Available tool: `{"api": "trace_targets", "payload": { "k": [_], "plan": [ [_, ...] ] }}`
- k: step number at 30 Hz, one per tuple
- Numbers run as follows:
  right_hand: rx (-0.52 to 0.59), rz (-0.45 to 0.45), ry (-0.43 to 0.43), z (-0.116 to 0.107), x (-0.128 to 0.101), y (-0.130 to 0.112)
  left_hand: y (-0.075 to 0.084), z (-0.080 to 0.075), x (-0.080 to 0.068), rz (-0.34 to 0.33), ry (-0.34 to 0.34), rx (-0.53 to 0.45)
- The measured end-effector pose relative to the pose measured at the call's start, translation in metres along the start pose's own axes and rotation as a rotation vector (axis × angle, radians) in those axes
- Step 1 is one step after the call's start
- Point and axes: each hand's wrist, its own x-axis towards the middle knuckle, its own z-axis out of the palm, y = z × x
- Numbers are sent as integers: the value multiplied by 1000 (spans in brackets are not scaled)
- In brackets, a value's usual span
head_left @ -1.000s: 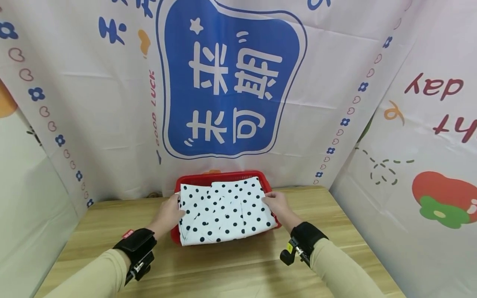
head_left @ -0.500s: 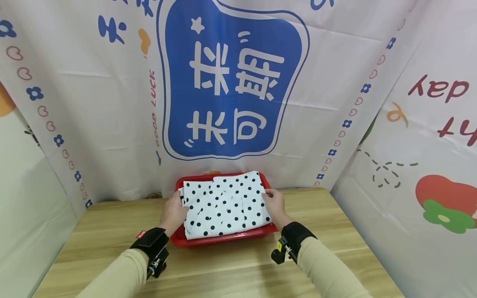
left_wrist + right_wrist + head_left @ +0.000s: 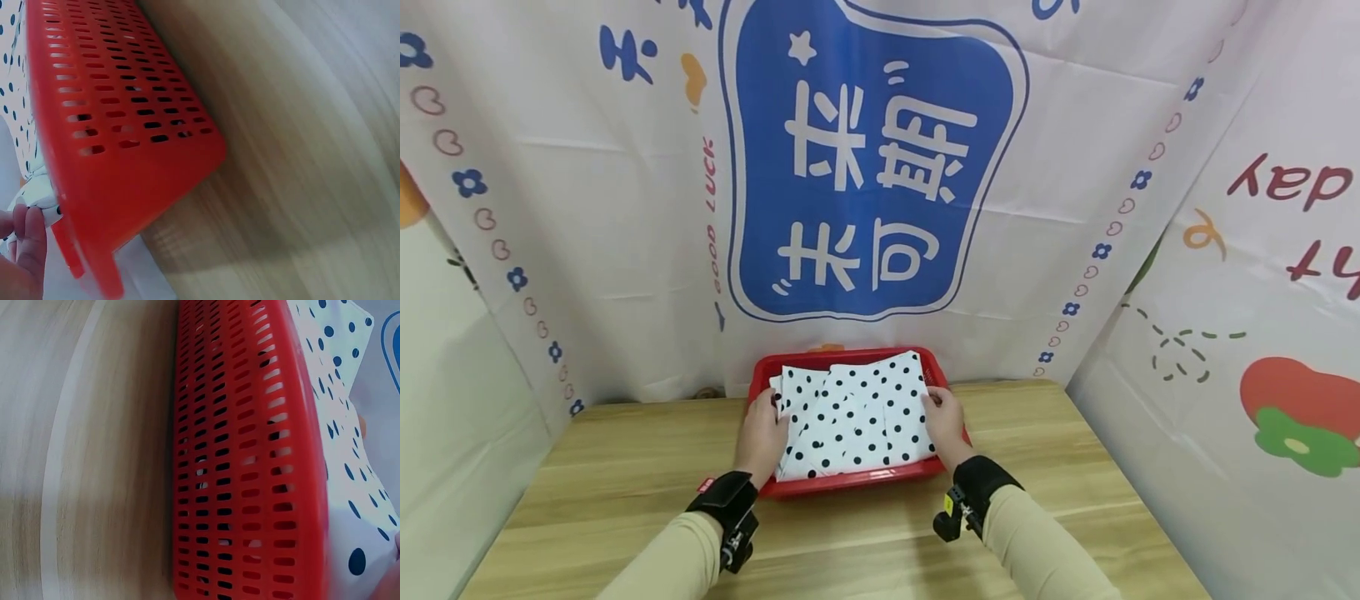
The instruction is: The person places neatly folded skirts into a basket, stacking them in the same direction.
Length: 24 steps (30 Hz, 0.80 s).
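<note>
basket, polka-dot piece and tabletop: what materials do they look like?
Red basket: most likely moulded plastic, slightly glossy; rows of uniform slots in its walls in both wrist views. Polka-dot cloth: soft woven-looking fabric, matte; it lies in folds and creases, held at each side by the left hand and right hand. Table: wood-grain surface, possibly laminate; cannot tell.

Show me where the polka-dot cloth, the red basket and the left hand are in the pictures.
polka-dot cloth (image 3: 857,412), head view, middle of the folded fabric.
red basket (image 3: 119,94), left wrist view, slotted side wall.
left hand (image 3: 762,435), head view, back of the hand.
</note>
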Motion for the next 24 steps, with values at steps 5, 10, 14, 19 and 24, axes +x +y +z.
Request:
{"api": "trace_targets", "payload": {
  "k": [5, 10, 14, 19, 24],
  "plan": [
    [-24, -9, -3, 1, 1, 4, -3, 2, 0, -4, -4, 22],
    [-93, -44, -17, 0, 0, 4, -3, 2, -2, -42, -61, 59],
    [-201, -64, -52, -1, -1, 2, -3, 2, -5, -66, -109, 83],
    [-268, -71, -92, -2, -3, -2, -8, 2, -7, -8, -135, 99],
    [-317, -173, -127, -4, 0, -7, -3, 3, -2, 23, -174, 190]
  ]
}}
